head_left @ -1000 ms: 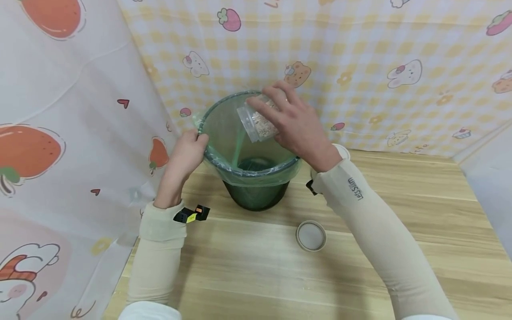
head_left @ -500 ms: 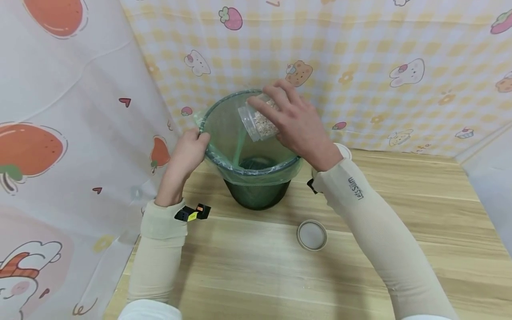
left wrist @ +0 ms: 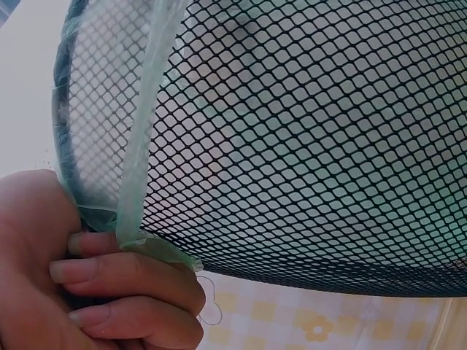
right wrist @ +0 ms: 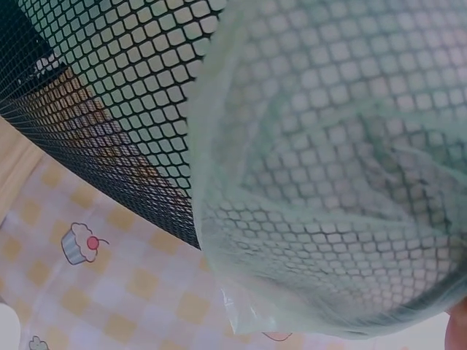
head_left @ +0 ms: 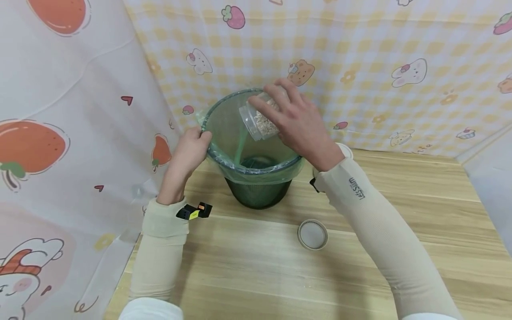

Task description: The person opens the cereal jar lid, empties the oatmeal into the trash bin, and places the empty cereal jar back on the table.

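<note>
Right hand (head_left: 298,118) curled round tilted jar (head_left: 258,124) beneath it, above bin (head_left: 258,195); left hand (head_left: 192,149) gripping bin's lined rim (head_left: 256,171).

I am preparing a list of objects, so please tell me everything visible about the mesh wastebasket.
The mesh wastebasket is dark and round, narrowing toward its base, with diamond-patterned walls; whether metal or plastic, I cannot tell. A translucent green plastic bag lines it and folds outward over the rim. It appears upright on the wood-grain table, before the yellow-checked cloth. The left hand grips the rim, and the right hand holds a tilted clear jar at the opening.
</note>
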The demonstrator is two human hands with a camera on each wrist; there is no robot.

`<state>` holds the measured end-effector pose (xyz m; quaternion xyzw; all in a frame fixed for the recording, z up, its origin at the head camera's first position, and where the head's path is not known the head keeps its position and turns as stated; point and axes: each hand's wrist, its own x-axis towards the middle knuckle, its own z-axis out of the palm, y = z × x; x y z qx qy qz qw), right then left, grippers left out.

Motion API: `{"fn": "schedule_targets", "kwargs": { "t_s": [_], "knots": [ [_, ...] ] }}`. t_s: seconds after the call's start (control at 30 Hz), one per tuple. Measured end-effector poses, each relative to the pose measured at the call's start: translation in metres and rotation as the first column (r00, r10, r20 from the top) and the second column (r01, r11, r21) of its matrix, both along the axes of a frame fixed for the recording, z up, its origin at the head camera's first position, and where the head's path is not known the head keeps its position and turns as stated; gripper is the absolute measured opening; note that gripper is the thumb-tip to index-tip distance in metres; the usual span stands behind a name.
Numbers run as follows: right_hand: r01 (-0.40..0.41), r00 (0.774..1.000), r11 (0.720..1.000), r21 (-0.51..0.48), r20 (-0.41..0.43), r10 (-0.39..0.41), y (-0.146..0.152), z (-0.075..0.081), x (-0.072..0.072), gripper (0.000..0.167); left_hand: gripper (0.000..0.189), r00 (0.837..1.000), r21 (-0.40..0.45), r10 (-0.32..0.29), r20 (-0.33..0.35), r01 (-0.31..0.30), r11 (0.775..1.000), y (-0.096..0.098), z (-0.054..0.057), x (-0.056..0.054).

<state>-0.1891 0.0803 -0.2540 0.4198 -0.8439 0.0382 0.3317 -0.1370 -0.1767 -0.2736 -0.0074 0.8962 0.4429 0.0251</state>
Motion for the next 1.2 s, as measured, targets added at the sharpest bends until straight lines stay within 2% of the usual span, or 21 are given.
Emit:
{"fn": "schedule_targets", "kwargs": {
  "t_s": [0.4, 0.7, 1.2],
  "knots": [
    [-0.013, 1.000, 1.000, 0.018, -0.019, 0.013, -0.0004, -0.0007, 0.0025, 0.066, 0.026, 1.000, 0.008, -0.013, -0.009, 0.013, 1.000, -0.0008, -0.0034, -0.0001],
    [-0.028, 0.999, 0.997, 0.071, -0.018, 0.030, -0.0013, 0.0000, 0.0026, 0.069, 0.026, 1.000, 0.016, -0.011, 0.006, 0.011, 1.000, -0.0023, -0.0042, 0.0010],
    [-0.031, 0.999, 0.999, 0.037, 0.012, 0.030, -0.0027, 0.0019, 0.0038, 0.071, 0.026, 1.000, -0.014, -0.005, -0.005, 0.005, 1.000, -0.0035, -0.0017, 0.0017]
  ]
}}
